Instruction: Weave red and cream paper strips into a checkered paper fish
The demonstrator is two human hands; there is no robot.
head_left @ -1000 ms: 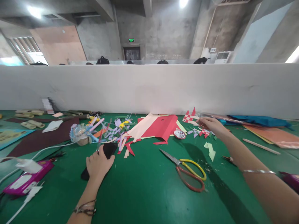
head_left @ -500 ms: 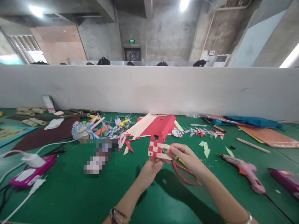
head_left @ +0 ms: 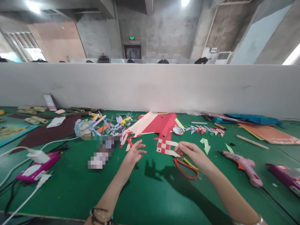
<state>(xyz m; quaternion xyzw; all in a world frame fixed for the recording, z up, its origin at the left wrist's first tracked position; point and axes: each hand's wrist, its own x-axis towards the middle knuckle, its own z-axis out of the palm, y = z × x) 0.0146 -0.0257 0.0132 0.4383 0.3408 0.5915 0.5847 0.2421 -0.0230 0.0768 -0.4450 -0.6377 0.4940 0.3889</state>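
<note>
My right hand (head_left: 188, 152) pinches the strip ends of a red and cream woven paper fish (head_left: 163, 146), holding it above the green table. A dark eye dot shows at its lower left corner, and red strips stick up from its top. My left hand (head_left: 134, 152) is empty, its fingers spread apart, a little left of the fish. Under my right hand lie red-handled scissors (head_left: 186, 170), their blades partly hidden. Beyond the fish are sheets of red paper (head_left: 156, 123) and cream paper (head_left: 142, 123), with paper scraps (head_left: 128, 145) beside them.
Right of my hands lie a pink glue gun (head_left: 245, 165) with a cord and a purple power strip (head_left: 283, 178). Another power strip (head_left: 38, 167) with white plugs is at left. Several small woven fish (head_left: 203, 129) lie behind. A white partition (head_left: 150, 87) closes the table's far side.
My left hand has let go of the woven paper fish and moved left, its fingers opening. The fish, still in my right hand, has shifted slightly right and up.
</note>
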